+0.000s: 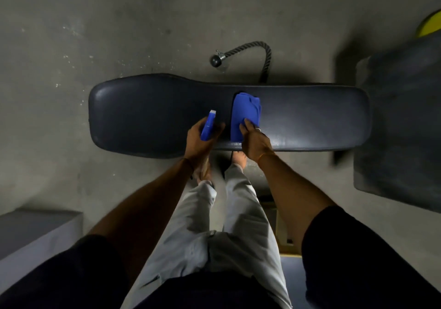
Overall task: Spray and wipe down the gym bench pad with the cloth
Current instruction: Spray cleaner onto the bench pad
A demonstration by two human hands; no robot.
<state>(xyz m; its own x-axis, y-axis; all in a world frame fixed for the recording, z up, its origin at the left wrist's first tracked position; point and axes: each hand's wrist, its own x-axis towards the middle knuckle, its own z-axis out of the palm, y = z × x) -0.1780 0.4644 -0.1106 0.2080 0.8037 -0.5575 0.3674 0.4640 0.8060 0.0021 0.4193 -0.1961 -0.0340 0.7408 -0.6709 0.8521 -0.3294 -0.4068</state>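
A long dark bench pad point(310, 115) lies crosswise in front of me, wider at its left end. My left hand point(201, 139) grips a blue spray bottle point(208, 125) with a white nozzle, held over the pad's near edge and pointing away from me. A folded blue cloth point(245, 110) lies on the middle of the pad. My right hand point(255, 140) rests its fingers on the near end of the cloth, pressing it to the pad.
A black rope handle point(250, 50) with a ball end lies on the concrete floor behind the bench. A dark padded block point(401, 127) stands at the right, a grey box point(33, 232) at the lower left. My legs and bare feet are under the bench's near edge.
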